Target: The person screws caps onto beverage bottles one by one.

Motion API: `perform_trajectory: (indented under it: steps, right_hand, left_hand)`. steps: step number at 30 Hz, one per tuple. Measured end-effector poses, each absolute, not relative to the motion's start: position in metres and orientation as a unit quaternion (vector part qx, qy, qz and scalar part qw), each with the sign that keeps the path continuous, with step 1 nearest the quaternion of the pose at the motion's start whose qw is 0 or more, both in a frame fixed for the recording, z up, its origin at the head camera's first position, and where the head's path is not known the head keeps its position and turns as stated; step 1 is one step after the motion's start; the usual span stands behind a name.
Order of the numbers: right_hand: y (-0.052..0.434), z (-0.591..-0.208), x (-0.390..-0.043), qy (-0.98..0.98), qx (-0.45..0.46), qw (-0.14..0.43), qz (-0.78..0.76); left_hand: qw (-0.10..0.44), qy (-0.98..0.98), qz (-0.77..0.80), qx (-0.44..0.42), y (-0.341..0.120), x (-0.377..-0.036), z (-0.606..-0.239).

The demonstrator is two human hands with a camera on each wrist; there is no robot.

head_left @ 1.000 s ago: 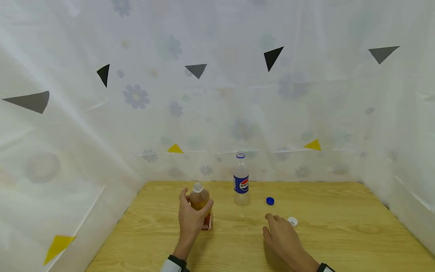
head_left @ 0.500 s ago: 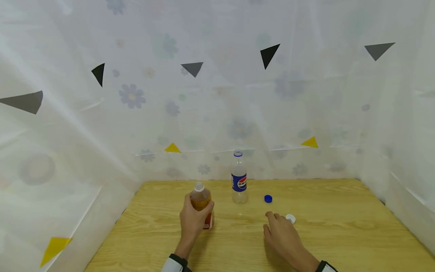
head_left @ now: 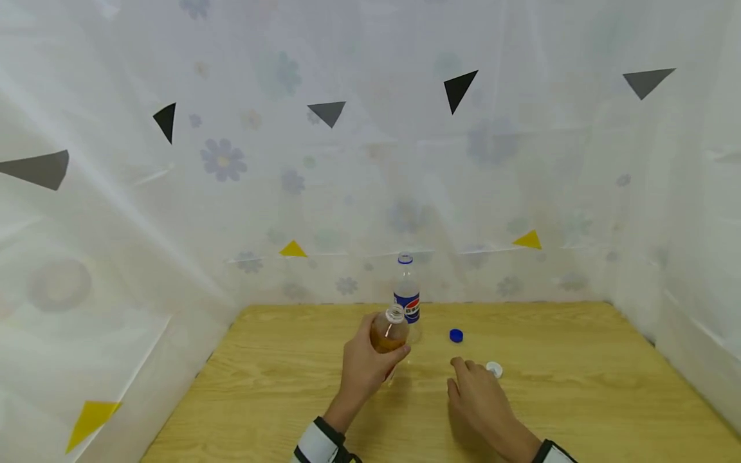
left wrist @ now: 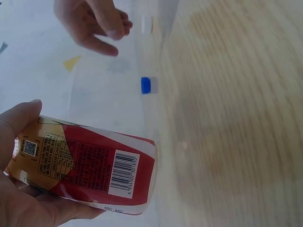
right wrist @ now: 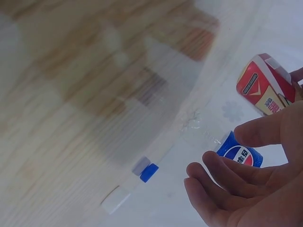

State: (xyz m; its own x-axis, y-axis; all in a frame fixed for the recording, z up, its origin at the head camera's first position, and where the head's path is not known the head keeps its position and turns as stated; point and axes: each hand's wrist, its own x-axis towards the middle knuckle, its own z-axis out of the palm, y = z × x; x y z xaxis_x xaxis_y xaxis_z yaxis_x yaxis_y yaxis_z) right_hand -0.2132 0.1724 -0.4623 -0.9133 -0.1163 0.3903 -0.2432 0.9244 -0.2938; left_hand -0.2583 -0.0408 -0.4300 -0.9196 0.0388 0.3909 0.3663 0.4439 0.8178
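My left hand (head_left: 363, 368) grips an uncapped clear bottle (head_left: 386, 337) of amber drink, fingers and thumb wrapped round its upper body. In the left wrist view its red and gold label (left wrist: 90, 165) shows a barcode; the right wrist view has its base raised off the tabletop. Behind it stands an uncapped clear Pepsi bottle (head_left: 408, 301) with a blue label, partly hidden in the head view. My right hand (head_left: 482, 400) hovers low over the table with loosely bent fingers and nothing in them. Close by its fingers lies a white cap (head_left: 494, 369); a blue cap (head_left: 456, 335) lies farther back.
A wood-grain table (head_left: 278, 360) spreads beneath both hands. Whitish flower-print sheeting (head_left: 370, 180) walls it in at the back and both sides, with black, grey and yellow triangles on it.
My left hand has closed round the amber drink bottle, lifted it and carried it right, in front of the Pepsi bottle. My right hand has barely moved.
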Motion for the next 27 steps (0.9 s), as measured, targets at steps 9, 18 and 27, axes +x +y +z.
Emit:
perform_trajectory:
  steps: [9, 18, 27]
  right_hand:
    - [0.171, -0.461, -0.215, -0.965, 0.093, 0.174, 0.172]
    - [0.172, -0.464, -0.214, -0.964, 0.090, 0.178, 0.178]
    - [0.182, -0.445, -0.232, -0.960, 0.086, 0.189, 0.188]
  left_hand:
    - [0.126, -0.832, -0.516, -0.164, -0.018, -0.255, -0.437]
    - [0.132, -0.844, -0.492, -0.169, -0.015, -0.253, -0.448]
    - [0.129, -0.847, -0.487, -0.169, -0.016, -0.251, -0.445]
